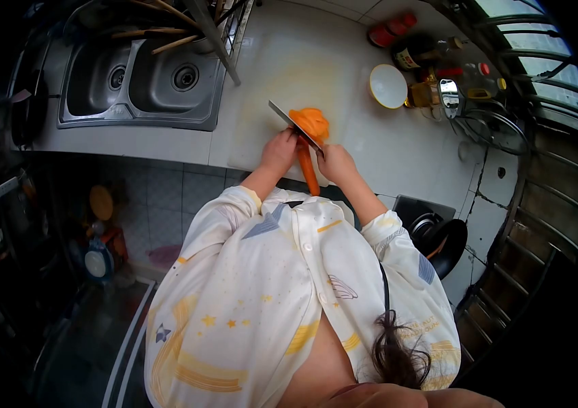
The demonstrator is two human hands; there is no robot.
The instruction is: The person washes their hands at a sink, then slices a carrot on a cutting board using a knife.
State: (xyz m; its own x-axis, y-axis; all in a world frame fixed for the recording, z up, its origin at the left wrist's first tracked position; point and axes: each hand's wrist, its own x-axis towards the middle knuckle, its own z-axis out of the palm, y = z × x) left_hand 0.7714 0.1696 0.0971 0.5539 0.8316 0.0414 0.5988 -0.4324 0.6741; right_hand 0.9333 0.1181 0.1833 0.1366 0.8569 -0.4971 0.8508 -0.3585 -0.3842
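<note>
A carrot (308, 171) lies on the pale worktop with one end toward my body. My left hand (280, 152) is closed at its far end, beside the blade, and seems to hold it there. My right hand (337, 164) is wrapped round the handle of a broad kitchen knife (285, 115), whose blade slants up to the left across the carrot's end. Just beyond the blade sits a pile of orange carrot slices (311, 124). The knife's handle and the fingertips of my left hand are mostly hidden.
A double steel sink (218, 117) is at the left, under a rack holding utensils. A white bowl (388, 87) stands at the right, near several bottles (422, 52) and a glass lid (496, 131). A dark pan (449, 250) is on the near right.
</note>
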